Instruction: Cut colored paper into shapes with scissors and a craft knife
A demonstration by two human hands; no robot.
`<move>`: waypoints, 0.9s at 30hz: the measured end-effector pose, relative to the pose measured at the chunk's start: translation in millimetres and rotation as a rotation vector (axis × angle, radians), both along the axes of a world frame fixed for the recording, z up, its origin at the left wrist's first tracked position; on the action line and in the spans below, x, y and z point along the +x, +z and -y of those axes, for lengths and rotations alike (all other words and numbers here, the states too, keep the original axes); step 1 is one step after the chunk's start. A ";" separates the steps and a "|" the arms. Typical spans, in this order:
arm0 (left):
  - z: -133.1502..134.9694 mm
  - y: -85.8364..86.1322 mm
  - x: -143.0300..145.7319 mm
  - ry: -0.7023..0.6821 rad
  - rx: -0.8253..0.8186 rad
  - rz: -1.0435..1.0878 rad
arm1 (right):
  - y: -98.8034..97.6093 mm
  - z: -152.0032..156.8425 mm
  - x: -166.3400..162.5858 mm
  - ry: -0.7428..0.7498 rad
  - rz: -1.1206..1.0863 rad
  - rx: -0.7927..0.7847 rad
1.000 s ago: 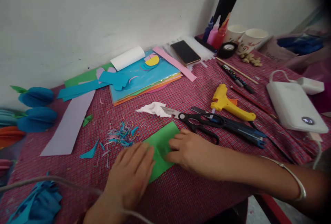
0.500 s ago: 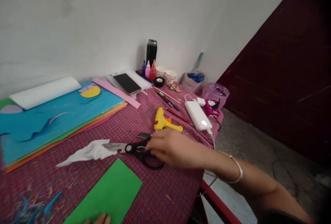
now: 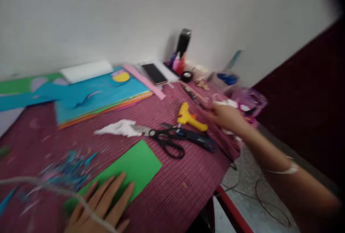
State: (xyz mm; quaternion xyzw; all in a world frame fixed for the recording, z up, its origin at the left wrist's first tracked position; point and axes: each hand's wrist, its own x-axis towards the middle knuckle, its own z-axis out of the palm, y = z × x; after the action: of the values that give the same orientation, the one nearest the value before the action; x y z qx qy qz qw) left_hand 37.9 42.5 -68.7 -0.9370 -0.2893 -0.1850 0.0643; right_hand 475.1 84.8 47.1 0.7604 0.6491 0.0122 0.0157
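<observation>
Two hands are at the desk. The left hand lies flat with its fingers spread on one green sheet, which reaches out beyond the fingertips. The right hand is well apart from it, by the desk's far right side, fingers drawn together; blur prevents telling whether they hold anything.

Between the hands lie one pair of scissors, its blade tips covered by one crumpled white tissue, one yellow glue gun and one dark cutter, partly overlapped by the scissors' handles. Beyond the hands are one phone, one pink strip, one white roll, three small bottles and one black flask behind them, its base hidden. One tape roll sits in front of the bottles.

Left of the sheet, paper scraps are too many and too blurred to count. One pale cord crosses over the left hand, whose wrist is cut off by the lower edge. The right hand covers most of a white item. The cups past it are smeared, their number unclear. The nuts nearby cannot be counted.
</observation>
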 end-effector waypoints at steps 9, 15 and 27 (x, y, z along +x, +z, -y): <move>17.5 46.1 25.8 0.163 -0.232 -0.064 | 3.0 18.0 -143.7 0.322 -1.582 -0.279; 18.4 46.1 24.7 0.141 -0.168 -0.014 | -36.8 7.6 -207.5 0.446 -1.519 -0.225; 29.3 29.2 27.4 0.125 -0.147 -0.013 | -59.2 10.4 -200.0 0.552 -1.272 -0.110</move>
State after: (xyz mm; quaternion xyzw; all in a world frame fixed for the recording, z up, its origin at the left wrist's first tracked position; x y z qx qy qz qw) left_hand 65.3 13.2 -39.5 -0.9204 -0.3598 -0.1529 0.0085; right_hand 275.0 74.4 -12.2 0.4250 0.7015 -0.4651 -0.3330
